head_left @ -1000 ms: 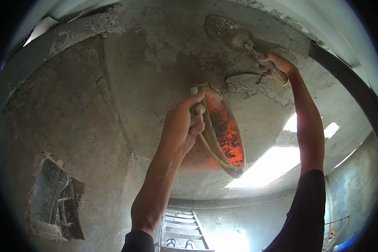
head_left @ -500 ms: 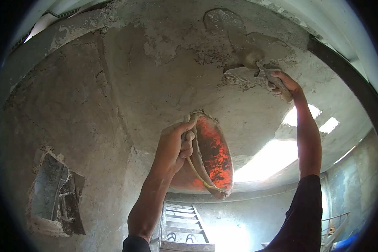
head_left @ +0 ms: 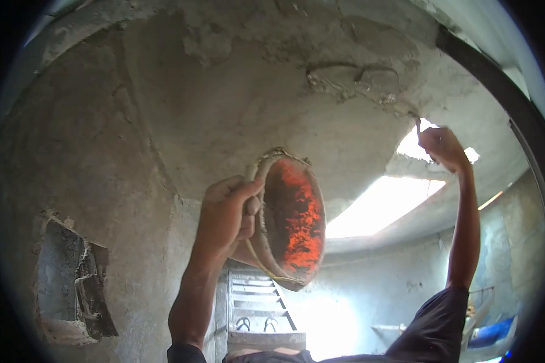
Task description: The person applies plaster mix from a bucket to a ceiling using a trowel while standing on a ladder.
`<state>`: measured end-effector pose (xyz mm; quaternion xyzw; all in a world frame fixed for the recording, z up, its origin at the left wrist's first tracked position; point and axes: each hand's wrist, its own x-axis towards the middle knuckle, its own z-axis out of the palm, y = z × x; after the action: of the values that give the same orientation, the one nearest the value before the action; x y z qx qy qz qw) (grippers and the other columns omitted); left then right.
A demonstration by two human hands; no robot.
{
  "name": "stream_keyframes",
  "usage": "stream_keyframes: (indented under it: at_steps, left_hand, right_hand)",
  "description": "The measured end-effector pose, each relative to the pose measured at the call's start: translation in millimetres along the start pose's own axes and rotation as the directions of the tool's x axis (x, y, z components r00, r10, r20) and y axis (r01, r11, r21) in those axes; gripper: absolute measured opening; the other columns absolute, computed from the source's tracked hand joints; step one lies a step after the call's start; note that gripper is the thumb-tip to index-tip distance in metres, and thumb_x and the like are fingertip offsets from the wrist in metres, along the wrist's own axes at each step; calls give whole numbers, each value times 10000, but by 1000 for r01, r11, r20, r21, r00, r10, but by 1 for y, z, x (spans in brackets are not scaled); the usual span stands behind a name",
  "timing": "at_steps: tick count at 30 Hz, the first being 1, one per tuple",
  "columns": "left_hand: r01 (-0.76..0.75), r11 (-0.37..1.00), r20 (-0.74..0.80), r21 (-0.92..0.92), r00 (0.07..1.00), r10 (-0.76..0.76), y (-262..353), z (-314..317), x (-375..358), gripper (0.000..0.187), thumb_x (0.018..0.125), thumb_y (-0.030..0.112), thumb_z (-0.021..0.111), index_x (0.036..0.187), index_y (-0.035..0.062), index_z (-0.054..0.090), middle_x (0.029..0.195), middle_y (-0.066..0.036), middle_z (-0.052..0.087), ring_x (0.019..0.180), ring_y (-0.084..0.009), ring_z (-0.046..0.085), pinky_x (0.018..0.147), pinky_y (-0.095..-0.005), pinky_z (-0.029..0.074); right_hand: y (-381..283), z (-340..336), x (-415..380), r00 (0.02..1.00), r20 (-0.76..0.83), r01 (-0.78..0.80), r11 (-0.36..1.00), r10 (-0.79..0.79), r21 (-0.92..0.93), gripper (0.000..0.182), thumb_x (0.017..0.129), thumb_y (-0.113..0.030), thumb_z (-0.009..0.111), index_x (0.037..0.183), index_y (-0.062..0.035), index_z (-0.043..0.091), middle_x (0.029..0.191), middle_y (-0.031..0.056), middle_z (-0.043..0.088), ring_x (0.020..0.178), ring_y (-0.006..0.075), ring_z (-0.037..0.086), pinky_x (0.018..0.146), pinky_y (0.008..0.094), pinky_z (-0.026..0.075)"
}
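Note:
My left hand is closed on the rim of a mortar-crusted orange bowl. The bowl is tipped so that its inside faces me, grey with bright orange patches, and a yellowish cord or wire runs along its edge. High on the right, my right hand is wrapped around a trowel, blurred and partly hidden, its blade at the curved grey wall. Just up and left of the trowel lies a thick, ridged patch of wet mortar.
Bright openings cut through the wall at the right. A recess sits at lower left. Below me stands a ladder with a pair of sandals on it. A dark beam curves along the upper right.
My right hand has moved down and right with the trowel, away from the smeared mortar. My left hand and the bowl have shifted slightly left in view.

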<state>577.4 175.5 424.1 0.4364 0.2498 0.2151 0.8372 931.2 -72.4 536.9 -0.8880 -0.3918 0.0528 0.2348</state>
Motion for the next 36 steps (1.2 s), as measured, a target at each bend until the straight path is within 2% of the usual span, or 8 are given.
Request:
stream_keyframes:
  at_steps: [1, 2, 4, 5, 8, 17, 29, 36]
  left_hand:
    - [1, 1000, -17, 19, 1000, 0, -1, 1, 4, 210, 864, 166, 623, 692, 127, 509, 536, 47, 469, 331, -3, 298, 303, -178, 195]
    - [2, 999, -37, 41, 999, -1, -3, 4, 7, 209, 862, 166, 626, 694, 127, 508, 536, 48, 469, 331, -2, 296, 304, -177, 194]
    - [73, 994, -109, 84, 992, -63, -9, 10, 6, 215, 862, 161, 626, 691, 121, 502, 535, 49, 457, 332, -3, 285, 307, -182, 187]
    - [67, 991, -115, 116, 992, -54, -12, 9, 7, 234, 875, 161, 603, 678, 112, 486, 535, 54, 436, 351, -1, 279, 316, -190, 181]
    - [60, 977, -103, 207, 994, -39, -25, -1, -9, 242, 884, 162, 582, 672, 103, 482, 526, 65, 412, 374, 1, 281, 330, -196, 181]
    - [128, 878, -162, 462, 985, -59, -68, -27, -62, 240, 849, 195, 626, 667, 107, 496, 525, 69, 430, 372, 6, 305, 333, -194, 201]
    - [125, 681, -109, 722, 992, -67, -101, -27, -97, 279, 825, 187, 637, 608, 83, 496, 501, 51, 451, 391, -13, 348, 367, -208, 262]
    - [103, 634, -95, 767, 994, -47, -106, -2, -101, 301, 847, 198, 634, 611, 74, 495, 502, 47, 461, 399, -14, 356, 371, -211, 270]
  right_hand:
    - [38, 16, -3, 963, -127, 203, 951, -236, -232, 138, 782, -151, 687, 794, -37, 611, 576, -6, 532, 507, 40, 466, 432, 239, 369]
    - [41, 38, -23, 946, -169, 270, 961, -278, -64, 124, 741, -89, 704, 814, -36, 618, 567, 2, 497, 536, 32, 430, 470, 233, 368]
    - [7, 71, -73, 981, -182, 47, 996, -60, -77, 166, 712, -84, 730, 797, -23, 601, 605, 84, 519, 552, 94, 429, 520, 304, 408]
    - [26, 94, -90, 932, -187, 287, 947, -311, -147, 181, 688, -73, 731, 781, -8, 591, 658, 95, 542, 570, 156, 467, 538, 339, 413]
    - [29, 160, -162, 959, -228, 164, 986, -169, -40, 241, 624, -127, 758, 804, -42, 623, 732, 103, 545, 616, 270, 558, 568, 364, 444]
    - [13, 268, -268, 974, 198, -101, 993, 110, -58, 276, 714, -269, 746, 914, -104, 654, 886, 74, 578, 760, 277, 628, 646, 399, 487]
    - [1, 326, -281, 908, 393, 279, 913, -149, -299, 237, 823, -174, 565, 1053, -167, 621, 917, 93, 590, 850, 240, 624, 696, 373, 509]
    - [-11, 328, -283, 775, 605, 261, 964, -181, -45, 216, 776, -239, 621, 989, -206, 639, 965, 74, 618, 759, 272, 655, 624, 401, 525]
